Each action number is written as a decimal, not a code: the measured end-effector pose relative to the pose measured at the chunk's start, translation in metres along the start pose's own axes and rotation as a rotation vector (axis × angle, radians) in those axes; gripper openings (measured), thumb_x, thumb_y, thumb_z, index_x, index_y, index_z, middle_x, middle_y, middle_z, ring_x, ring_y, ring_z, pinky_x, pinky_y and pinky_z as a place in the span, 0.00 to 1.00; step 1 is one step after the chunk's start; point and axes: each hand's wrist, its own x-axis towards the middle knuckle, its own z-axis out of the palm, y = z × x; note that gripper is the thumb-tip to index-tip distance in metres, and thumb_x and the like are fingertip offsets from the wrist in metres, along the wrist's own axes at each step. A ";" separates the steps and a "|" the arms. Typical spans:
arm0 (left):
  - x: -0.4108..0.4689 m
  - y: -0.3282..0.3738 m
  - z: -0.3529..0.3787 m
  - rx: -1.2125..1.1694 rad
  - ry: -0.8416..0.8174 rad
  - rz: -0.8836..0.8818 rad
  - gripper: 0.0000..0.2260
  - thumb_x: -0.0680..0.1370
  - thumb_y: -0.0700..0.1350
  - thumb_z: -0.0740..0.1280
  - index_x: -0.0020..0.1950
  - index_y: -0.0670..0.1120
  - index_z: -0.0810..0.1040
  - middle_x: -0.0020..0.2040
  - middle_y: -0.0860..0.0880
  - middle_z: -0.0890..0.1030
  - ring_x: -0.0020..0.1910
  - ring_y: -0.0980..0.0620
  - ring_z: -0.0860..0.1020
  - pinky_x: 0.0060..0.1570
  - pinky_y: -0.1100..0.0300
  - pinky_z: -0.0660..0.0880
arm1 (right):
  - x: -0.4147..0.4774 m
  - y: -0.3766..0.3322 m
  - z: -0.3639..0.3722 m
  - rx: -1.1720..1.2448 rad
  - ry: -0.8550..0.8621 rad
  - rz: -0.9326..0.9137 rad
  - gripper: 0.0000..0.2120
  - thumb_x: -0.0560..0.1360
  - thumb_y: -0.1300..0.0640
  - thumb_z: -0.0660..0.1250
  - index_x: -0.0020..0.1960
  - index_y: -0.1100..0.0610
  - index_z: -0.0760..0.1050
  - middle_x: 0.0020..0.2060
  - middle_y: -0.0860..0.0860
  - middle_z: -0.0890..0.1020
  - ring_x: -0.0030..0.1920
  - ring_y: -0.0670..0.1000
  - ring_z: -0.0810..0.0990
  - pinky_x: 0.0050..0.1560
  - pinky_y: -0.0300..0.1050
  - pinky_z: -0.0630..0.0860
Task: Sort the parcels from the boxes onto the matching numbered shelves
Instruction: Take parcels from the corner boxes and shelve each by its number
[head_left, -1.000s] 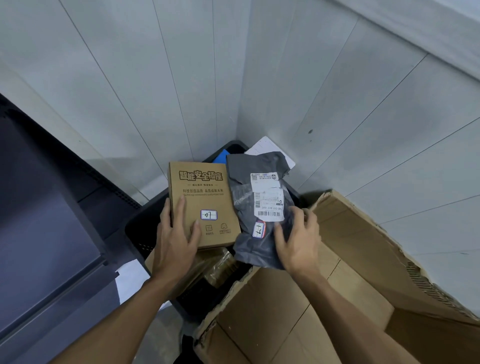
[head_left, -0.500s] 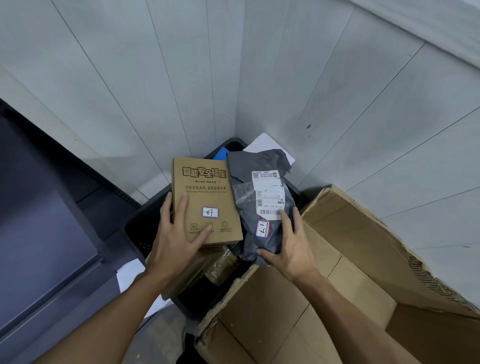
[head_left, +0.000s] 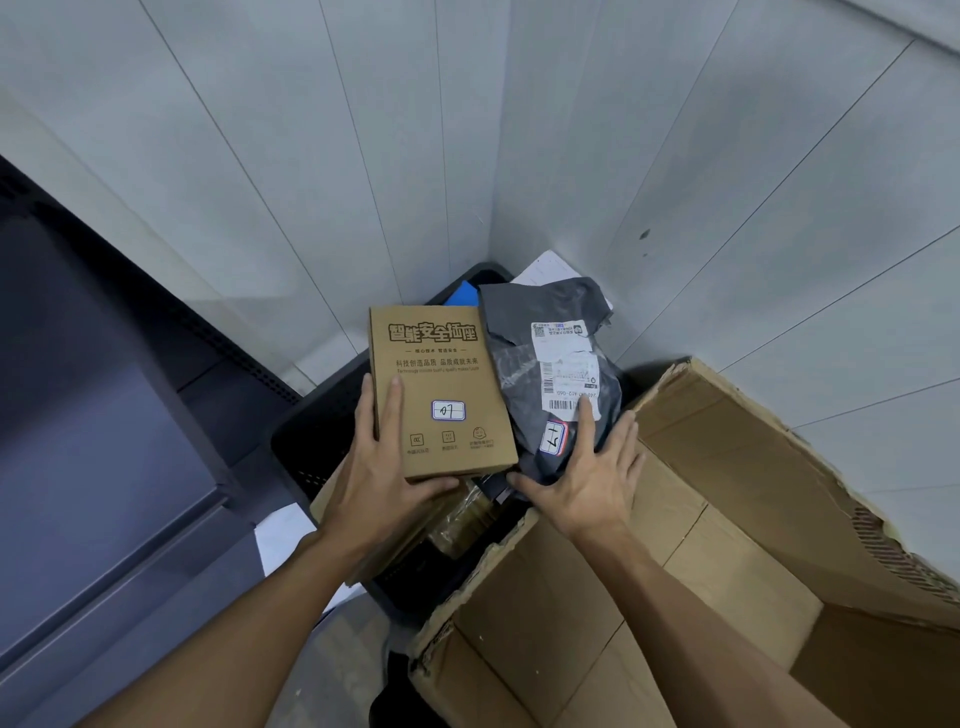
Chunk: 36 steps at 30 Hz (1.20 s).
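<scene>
My left hand (head_left: 382, 478) holds a flat brown cardboard parcel (head_left: 439, 364) by its lower left corner, fingers on its face and thumb under its bottom edge. A small sticker on it reads 07. To its right, my right hand (head_left: 587, 475) holds a dark grey plastic mailer (head_left: 524, 364) from below, index finger lying on its white shipping label. A small sticker near that finger reads 17. Both parcels hover over a black crate (head_left: 306, 441) in the room's corner.
A large torn cardboard box (head_left: 727, 519) stands open at the right, close under my right arm. More brown and taped parcels (head_left: 462, 519) lie in the black crate. A dark shelf unit (head_left: 104, 415) fills the left side. Grey panelled walls meet behind the crate.
Both parcels have stayed over the crate. My right hand shifted its grip on the grey mailer, and its index finger now lies on the label. My left thumb moved under the brown parcel's edge.
</scene>
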 end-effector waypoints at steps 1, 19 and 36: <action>0.000 0.001 0.001 0.001 0.009 0.006 0.60 0.64 0.61 0.79 0.82 0.51 0.41 0.81 0.46 0.39 0.80 0.42 0.53 0.72 0.44 0.64 | 0.001 0.001 0.003 0.005 0.016 -0.004 0.62 0.66 0.30 0.73 0.81 0.47 0.34 0.79 0.62 0.35 0.79 0.60 0.33 0.78 0.62 0.39; 0.005 0.001 -0.002 0.059 0.011 0.028 0.58 0.63 0.68 0.71 0.82 0.50 0.43 0.82 0.45 0.43 0.77 0.41 0.61 0.65 0.44 0.71 | 0.025 0.019 0.008 -0.054 0.157 -0.143 0.62 0.57 0.17 0.51 0.82 0.46 0.40 0.79 0.64 0.51 0.80 0.59 0.37 0.74 0.67 0.33; 0.011 0.002 -0.007 0.078 -0.029 0.033 0.59 0.61 0.72 0.69 0.82 0.53 0.41 0.82 0.44 0.42 0.76 0.38 0.57 0.73 0.41 0.59 | 0.031 0.015 -0.002 0.049 0.195 -0.167 0.43 0.71 0.51 0.72 0.81 0.50 0.54 0.62 0.56 0.72 0.74 0.58 0.62 0.77 0.67 0.42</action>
